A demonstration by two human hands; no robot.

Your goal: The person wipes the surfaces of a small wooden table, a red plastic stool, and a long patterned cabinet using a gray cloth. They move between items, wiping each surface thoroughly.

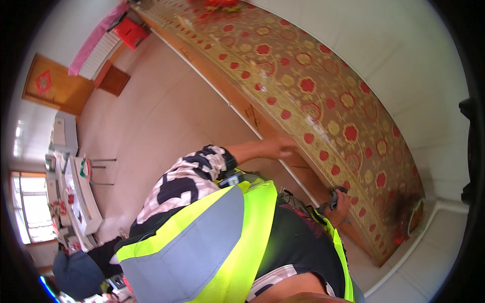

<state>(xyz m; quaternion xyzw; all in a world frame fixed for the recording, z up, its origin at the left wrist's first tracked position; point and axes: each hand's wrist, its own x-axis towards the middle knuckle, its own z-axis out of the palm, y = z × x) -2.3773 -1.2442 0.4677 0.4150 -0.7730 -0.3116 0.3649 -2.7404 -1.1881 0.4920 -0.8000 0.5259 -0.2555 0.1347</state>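
A long, low wooden cabinet (257,113) stands before me, its top covered by a red-and-gold floral cloth (329,102). Shiny patches lie along the cloth near its patterned border. My left hand (282,147), blurred, reaches over the cabinet's front side near the cloth edge, and I see nothing held in it. Whether it touches the cabinet I cannot tell. Farther right, at the cloth's border, my right hand (341,204) grips a small grey-and-black object (333,199) of unclear kind. My yellow-and-grey reflective vest (212,227) fills the lower middle.
A white pipe (242,113) runs along the cabinet's base. A blurred round object (416,217) rests at the cloth's right end. Far left are a white table (85,204), a stool (89,168) and a wooden door (57,85). Another person in a dark cap (77,274) is at lower left.
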